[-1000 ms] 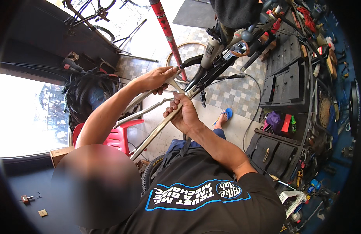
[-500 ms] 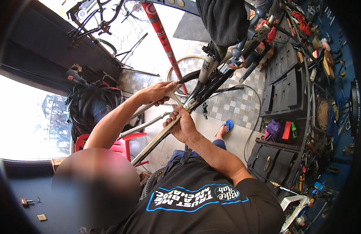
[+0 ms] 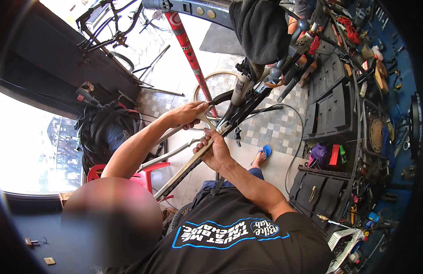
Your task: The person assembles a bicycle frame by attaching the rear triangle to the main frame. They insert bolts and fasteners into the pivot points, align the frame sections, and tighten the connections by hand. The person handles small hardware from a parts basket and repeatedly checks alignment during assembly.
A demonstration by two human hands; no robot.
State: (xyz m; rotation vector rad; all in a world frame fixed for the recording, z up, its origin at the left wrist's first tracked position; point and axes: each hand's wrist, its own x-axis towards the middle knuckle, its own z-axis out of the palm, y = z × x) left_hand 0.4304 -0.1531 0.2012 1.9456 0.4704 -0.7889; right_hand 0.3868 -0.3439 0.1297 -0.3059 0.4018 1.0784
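A bicycle frame with a pale cylindrical rear shock (image 3: 240, 86) slants across the middle. Its beige rear stay (image 3: 186, 165) runs down toward the lower left. Higher up, near a dark curved link (image 3: 223, 97), my left hand (image 3: 188, 114) is closed around a pale forked stay piece (image 3: 207, 117), thumb pointing at the link. Just below, my right hand (image 3: 216, 153) wraps round the beige rear stay, close to where it meets the dark lower frame. A second thin pale stay (image 3: 170, 154) passes between my forearms. The far side of both grips is hidden.
Behind the frame rises a red stand post (image 3: 189, 48). A dark cloth (image 3: 260, 32) hangs at the top. Black drawers (image 3: 332, 107) and a tool wall (image 3: 403, 146) line the right. Left are coiled black tyres (image 3: 97, 121) and a red plastic stool (image 3: 152, 171). A blue flip-flop (image 3: 265, 153) is on the floor.
The view has shifted slightly. Both hands keep their hold on the stays, with hardly any movement against the frame.
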